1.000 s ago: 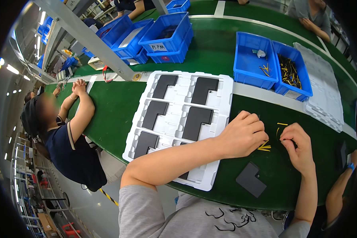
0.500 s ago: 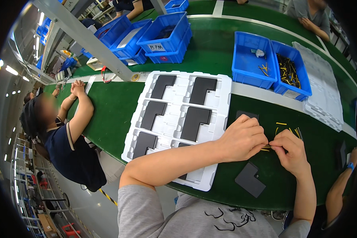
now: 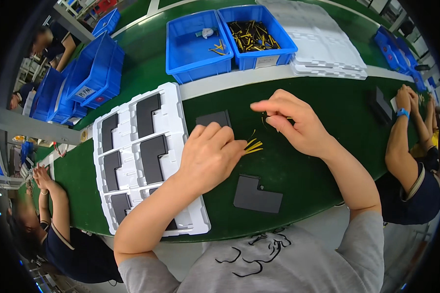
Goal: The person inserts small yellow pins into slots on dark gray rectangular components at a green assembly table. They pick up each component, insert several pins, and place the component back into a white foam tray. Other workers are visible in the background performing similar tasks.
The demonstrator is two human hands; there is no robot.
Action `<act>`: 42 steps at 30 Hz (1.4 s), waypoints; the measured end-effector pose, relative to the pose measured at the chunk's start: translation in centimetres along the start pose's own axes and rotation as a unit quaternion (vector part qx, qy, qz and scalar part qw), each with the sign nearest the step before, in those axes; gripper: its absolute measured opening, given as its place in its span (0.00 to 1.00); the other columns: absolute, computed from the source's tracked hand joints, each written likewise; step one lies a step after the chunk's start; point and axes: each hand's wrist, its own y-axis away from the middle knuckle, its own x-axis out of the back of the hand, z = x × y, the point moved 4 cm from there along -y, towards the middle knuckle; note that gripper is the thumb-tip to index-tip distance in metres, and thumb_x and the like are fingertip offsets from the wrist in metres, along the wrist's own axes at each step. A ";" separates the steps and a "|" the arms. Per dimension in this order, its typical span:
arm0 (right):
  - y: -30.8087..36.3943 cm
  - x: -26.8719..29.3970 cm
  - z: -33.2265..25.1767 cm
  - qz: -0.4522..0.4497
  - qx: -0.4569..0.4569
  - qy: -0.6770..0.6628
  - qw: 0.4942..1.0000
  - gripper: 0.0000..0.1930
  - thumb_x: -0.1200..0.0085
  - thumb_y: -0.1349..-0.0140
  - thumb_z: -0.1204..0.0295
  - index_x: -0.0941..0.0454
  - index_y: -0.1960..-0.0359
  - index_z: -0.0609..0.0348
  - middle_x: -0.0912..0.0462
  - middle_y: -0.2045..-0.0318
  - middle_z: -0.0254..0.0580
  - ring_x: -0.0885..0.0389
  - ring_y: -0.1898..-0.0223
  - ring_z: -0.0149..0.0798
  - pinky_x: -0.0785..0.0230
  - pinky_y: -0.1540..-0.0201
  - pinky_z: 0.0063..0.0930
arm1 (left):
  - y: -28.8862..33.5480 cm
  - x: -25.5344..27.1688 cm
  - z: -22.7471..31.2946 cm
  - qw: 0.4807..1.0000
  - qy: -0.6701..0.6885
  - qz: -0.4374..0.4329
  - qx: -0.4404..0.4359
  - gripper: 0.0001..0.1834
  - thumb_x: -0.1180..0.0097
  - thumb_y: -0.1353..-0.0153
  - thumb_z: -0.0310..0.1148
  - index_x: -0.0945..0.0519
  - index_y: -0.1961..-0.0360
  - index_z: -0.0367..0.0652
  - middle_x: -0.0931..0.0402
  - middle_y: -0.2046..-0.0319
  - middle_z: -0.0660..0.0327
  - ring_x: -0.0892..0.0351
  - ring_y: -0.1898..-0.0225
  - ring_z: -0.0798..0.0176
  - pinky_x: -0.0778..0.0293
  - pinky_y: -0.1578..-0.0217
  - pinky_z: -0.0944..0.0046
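My left hand is closed, with a small fan of thin yellow strips sticking out from its fingertips. To its right, my right hand is raised over the table, thumb and forefinger apart. By its thumb is a small dark and yellow bit, too small to make out. A flat L-shaped black piece lies on the green table nearest me, with a tiny crumb-like bit at its inner corner. Beyond my left hand, another dark flat piece is partly hidden by my fingers.
At left, a white moulded tray holds several L-shaped black pieces. Behind stand a blue bin with a few yellow strips and another blue bin full of black-and-yellow strips. White trays are stacked beside them. Co-workers sit on both sides.
My view has swung to the right. My hands, close together before, are now apart: the right has drawn away from the left and its fingers have spread.
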 end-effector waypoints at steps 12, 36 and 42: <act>0.2 -0.5 0.7 0.003 -0.116 -0.117 0.986 0.09 0.48 0.39 0.80 0.22 0.57 0.59 0.26 0.71 0.32 0.28 0.74 0.24 0.34 0.71 0.19 | 1.4 0.8 2.6 0.939 0.200 -0.264 0.094 0.33 0.25 0.61 0.34 0.30 0.55 0.41 0.30 0.67 0.58 0.26 0.63 0.56 0.29 0.60 0.59; 0.8 -3.0 -1.3 0.055 -0.218 -0.167 0.960 0.03 0.42 0.41 0.79 0.18 0.65 0.63 0.27 0.71 0.32 0.28 0.75 0.23 0.35 0.72 0.17 | 0.9 -0.3 0.8 0.842 0.411 -0.085 0.339 0.08 0.53 0.30 0.29 0.34 0.56 0.36 0.21 0.70 0.61 0.24 0.72 0.74 0.27 0.71 0.73; 0.9 -3.1 -1.2 0.063 -0.214 -0.165 0.961 0.04 0.40 0.42 0.77 0.19 0.66 0.63 0.26 0.74 0.32 0.29 0.75 0.23 0.36 0.72 0.19 | 0.9 -0.3 0.8 0.843 0.413 -0.085 0.335 0.07 0.53 0.31 0.28 0.34 0.57 0.36 0.21 0.70 0.61 0.24 0.72 0.74 0.26 0.71 0.73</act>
